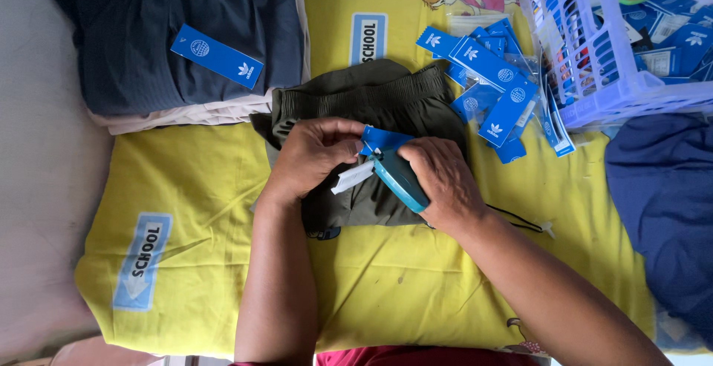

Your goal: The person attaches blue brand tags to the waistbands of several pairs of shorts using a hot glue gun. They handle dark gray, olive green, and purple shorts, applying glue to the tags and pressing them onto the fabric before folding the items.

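Hands meet at the centre of the frame over a folded olive-green garment point(379, 106) with a ribbed waistband. The left hand point(312, 157) pinches a blue hang tag point(382, 140) and a small white label point(351, 177) between thumb and fingertips, fingers narrow and curled. The right hand point(440, 182) is wrapped around a teal tagging gun point(399, 180), whose tip sits against the tag; whether the needle is through the cloth is hard to tell, since the fingers cover it. To the right of the garment, in the upper middle of the frame, a loose heap of blue rectangular tags point(494, 84) lies partly in clear plastic sleeves. At the upper right, a pale lilac slotted plastic basket point(594, 91) holds more blue tags. At the upper left, a stack of folded dark navy clothes point(148, 32) carries one blue tag point(217, 56) on top, set at a slant. Dark blue cloth point(661, 195) lies at the right edge. Everything rests on a yellow printed sheet point(416, 284) with pale blue rectangular patches, spread over a light pinkish surface point(44, 210) visible along the left edge.
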